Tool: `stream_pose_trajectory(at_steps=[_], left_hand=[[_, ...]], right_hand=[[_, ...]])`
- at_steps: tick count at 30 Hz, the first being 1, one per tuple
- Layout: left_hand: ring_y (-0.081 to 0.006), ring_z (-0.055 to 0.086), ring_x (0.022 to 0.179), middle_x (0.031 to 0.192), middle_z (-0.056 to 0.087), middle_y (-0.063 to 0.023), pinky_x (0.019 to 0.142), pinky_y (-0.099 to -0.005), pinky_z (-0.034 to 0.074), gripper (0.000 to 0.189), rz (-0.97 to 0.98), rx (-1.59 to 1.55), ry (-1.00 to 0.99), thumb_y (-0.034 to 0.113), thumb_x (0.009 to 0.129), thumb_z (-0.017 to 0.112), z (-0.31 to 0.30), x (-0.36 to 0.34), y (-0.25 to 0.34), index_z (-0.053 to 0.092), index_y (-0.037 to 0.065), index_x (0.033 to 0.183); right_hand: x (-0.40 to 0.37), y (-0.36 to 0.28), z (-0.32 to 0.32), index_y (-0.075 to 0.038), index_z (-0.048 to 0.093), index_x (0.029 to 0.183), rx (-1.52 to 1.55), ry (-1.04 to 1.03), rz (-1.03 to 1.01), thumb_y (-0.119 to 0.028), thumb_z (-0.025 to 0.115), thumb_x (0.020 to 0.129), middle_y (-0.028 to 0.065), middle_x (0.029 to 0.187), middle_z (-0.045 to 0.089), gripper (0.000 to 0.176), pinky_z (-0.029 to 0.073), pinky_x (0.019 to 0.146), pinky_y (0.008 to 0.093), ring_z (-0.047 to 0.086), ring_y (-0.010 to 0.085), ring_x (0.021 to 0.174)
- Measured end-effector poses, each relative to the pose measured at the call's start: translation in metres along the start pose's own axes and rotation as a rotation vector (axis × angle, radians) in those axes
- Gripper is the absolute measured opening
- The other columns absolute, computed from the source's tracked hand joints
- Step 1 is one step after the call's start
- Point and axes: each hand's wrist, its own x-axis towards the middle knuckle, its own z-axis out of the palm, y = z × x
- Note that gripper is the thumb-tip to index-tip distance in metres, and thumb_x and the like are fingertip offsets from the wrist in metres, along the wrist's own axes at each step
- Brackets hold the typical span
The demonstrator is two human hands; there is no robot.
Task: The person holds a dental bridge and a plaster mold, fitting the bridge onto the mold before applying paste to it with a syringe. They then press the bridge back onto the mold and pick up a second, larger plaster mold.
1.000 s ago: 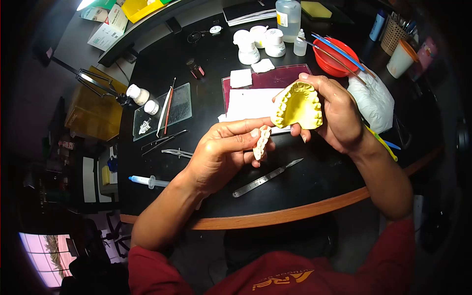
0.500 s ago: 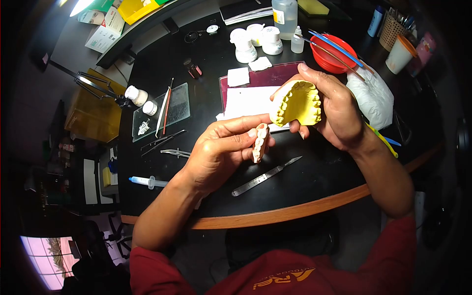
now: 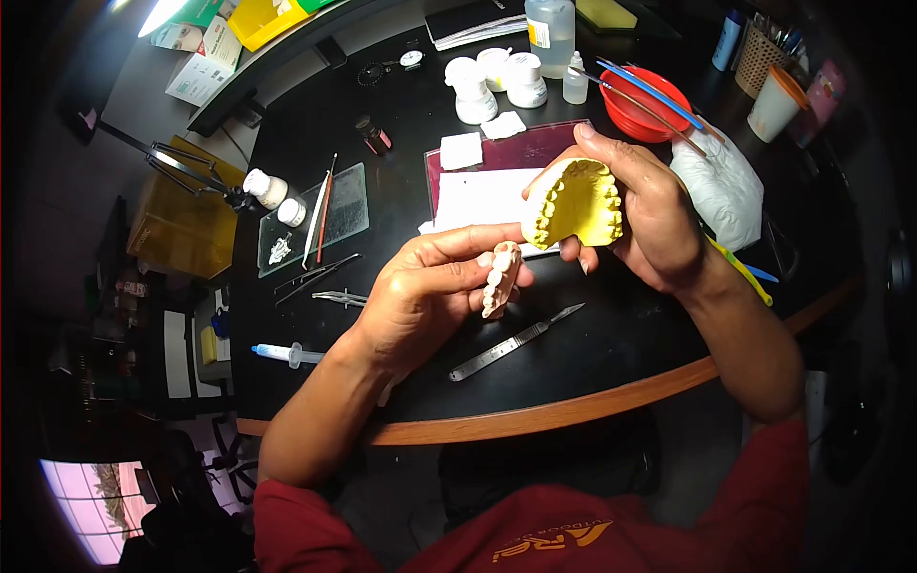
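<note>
My right hand [image 3: 654, 205] is closed around a yellow dental cast [image 3: 585, 212], a full arch with its teeth and hollow inner side facing me. Pinched between thumb and fingers of my left hand [image 3: 430, 282] is a smaller, pinkish-beige partial dental cast [image 3: 501, 277] with a row of white teeth. It is held just below and to the left of the yellow cast, and my left index fingertip reaches the yellow cast's lower left edge. Below both, a metal scalpel [image 3: 516, 342] lies on the black table. White paper towel [image 3: 482, 196] lies behind my hands.
White jars [image 3: 475, 100], a clear bottle [image 3: 551, 38] and a red bowl [image 3: 650, 107] with brushes stand at the back. A white wrapped bundle [image 3: 721, 186] is right. On the left are a glass slab [image 3: 346, 205], tweezers [image 3: 315, 277] and a syringe [image 3: 287, 354].
The small partial cast has been turned in my left fingers, so more of its pink side shows. My right hand and the yellow cast stay almost still.
</note>
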Motion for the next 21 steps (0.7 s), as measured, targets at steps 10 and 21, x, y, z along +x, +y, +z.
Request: stream_pose_trajectory(at_steps=[10,21], left_hand=[[-0.0181,0.067,0.090,0.106,0.069,-0.0181,0.081,-0.0274,0.052,0.038,-0.009,-0.006,-0.009,0.006,0.096,0.058,0.0003,0.0006,0.0013,0.057,-0.005,0.132],[-0.0166,0.062,0.085,0.106,0.068,-0.0195,0.077,-0.0277,0.048,0.046,0.001,0.078,0.062,0.009,0.095,0.058,0.0046,-0.0004,-0.0004,0.052,-0.009,0.137]], right_hand=[[-0.0016,-0.0038,-0.0020,0.003,0.066,0.090,0.030,-0.041,0.021,-0.041,0.043,0.105,0.0131,0.077,0.069,0.052,0.054,0.051,0.0291,0.066,0.0176,0.061],[-0.0007,-0.0009,0.0019,0.005,0.067,0.100,-0.003,-0.009,-0.019,-0.040,0.030,0.109,0.0142,0.076,0.068,0.059,0.051,0.044,0.0230,0.064,0.0157,0.054]])
